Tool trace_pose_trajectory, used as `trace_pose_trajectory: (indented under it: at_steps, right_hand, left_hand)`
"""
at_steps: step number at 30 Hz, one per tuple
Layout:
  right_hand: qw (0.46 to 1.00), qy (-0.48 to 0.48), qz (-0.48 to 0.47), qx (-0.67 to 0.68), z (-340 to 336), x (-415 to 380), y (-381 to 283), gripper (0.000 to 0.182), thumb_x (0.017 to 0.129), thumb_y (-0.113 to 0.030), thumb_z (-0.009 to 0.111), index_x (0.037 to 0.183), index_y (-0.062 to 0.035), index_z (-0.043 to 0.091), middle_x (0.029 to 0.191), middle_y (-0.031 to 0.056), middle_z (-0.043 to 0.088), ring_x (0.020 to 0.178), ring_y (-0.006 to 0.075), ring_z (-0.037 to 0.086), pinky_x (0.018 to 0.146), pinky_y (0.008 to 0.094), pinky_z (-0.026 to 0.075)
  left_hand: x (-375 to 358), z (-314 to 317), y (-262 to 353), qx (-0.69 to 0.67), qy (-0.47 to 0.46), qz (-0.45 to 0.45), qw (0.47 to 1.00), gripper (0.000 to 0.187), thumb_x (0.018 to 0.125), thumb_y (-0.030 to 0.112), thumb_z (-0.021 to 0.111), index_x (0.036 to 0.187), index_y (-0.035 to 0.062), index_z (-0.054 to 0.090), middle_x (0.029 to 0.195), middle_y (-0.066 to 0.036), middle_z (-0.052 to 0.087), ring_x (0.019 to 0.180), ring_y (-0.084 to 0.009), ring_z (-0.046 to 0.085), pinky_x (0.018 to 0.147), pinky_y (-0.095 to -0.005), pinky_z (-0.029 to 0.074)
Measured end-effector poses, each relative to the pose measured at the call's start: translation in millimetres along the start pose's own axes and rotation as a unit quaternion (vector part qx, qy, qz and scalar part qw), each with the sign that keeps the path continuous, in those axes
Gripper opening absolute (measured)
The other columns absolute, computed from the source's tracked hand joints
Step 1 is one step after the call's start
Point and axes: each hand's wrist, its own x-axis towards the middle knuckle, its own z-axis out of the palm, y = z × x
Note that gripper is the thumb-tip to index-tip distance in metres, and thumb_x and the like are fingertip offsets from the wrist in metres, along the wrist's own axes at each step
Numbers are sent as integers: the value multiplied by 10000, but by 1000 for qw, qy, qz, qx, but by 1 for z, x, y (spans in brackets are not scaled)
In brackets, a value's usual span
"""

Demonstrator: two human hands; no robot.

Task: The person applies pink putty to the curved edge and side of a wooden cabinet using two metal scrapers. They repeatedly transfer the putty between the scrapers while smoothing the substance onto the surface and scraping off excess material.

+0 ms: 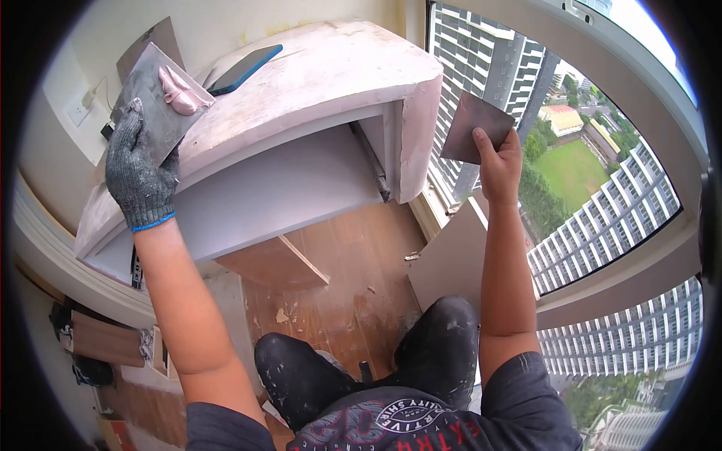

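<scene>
My left hand (143,177), in a dark grey knit glove with a blue cuff, grips a flat grey plate (159,129) at the upper left. A lump of pink putty (180,92) sits on the plate. My bare right hand (502,169) is raised in front of the window, its thumb pressed on a thin dark rectangular scraper blade (474,113). Between the hands stands a desk (331,64), its top and edges coated in patchy pinkish-white filler. The blade is apart from the desk, to its right.
A phone in a blue case (244,69) lies on the desktop. Below is an open drawer bay with a metal runner (368,158). Loose panels (274,261) stand near the floor (353,278), which has scattered debris. The window (571,165) borders the right side.
</scene>
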Motion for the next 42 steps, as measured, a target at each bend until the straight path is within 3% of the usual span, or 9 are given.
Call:
trace_pose_trajectory:
  at_steps: [5,16,21,23,25,30,35,38,42]
  right_hand:
    - [992,-67,13,103,17,-24,-17,298,941,-67,673,1192,41,553,1087,103,680,967,155,654,878,301,532]
    - [989,-94,-20,109,37,-28,-32,273,931,-69,682,1153,34,562,1057,84,683,927,143,650,812,288,533]
    - [997,-46,-13,-55,42,-68,-43,256,918,-69,690,1127,33,582,1060,99,681,942,138,636,832,286,508]
    - [997,-33,-1,-63,43,-87,-41,259,917,-70,691,1128,33,584,1061,102,679,945,137,632,848,287,500]
    - [999,-19,24,-17,44,-104,-41,266,919,-74,692,1136,34,582,1059,99,678,941,139,630,861,289,495]
    - [982,33,152,110,14,-152,-9,293,938,-79,674,1183,31,556,1093,90,660,992,149,623,901,303,492]
    - [952,63,270,133,-14,-197,16,303,938,-56,636,1218,18,546,1122,95,658,998,161,635,914,318,496]
    - [945,63,292,134,-27,-211,21,298,934,-50,638,1204,27,539,1120,100,647,996,165,625,921,320,491]
    - [930,91,302,187,-41,-220,24,284,922,-16,571,1202,23,541,1125,109,642,1000,170,628,911,319,495]
  left_hand:
    - [-5,14,8,-50,19,-54,997,431,964,221,601,1348,34,552,1292,-141,583,1197,-281,583,967,-435,530]
    - [-5,10,-1,-15,22,-18,999,381,980,191,568,1324,27,567,1326,-152,560,1212,-304,578,916,-450,566]
    - [-3,-6,-14,202,-23,155,967,412,896,91,651,1301,39,598,1287,-112,605,1157,-267,613,953,-391,550]
    - [-7,7,1,93,34,70,993,414,880,74,668,1289,44,614,1266,-98,628,1124,-255,634,974,-364,538]
    - [-13,36,32,-195,146,-149,958,358,928,143,626,1273,49,632,1269,-101,630,1102,-261,646,982,-363,529]
    - [-115,50,57,-269,-44,-197,942,290,918,79,605,1189,-3,668,1139,-133,690,1049,-277,669,996,-385,511]
    - [-219,110,0,35,-267,-189,944,371,847,59,634,1197,-61,617,1114,-168,692,1046,-265,684,933,-371,556]
    - [-235,139,-38,-1,-296,-201,934,388,933,127,566,1256,-88,578,1123,-152,678,1016,-223,690,882,-353,593]
    - [-223,167,-30,-186,-250,-339,888,330,877,40,605,1189,-69,583,1102,-186,680,1026,-270,692,925,-393,578]
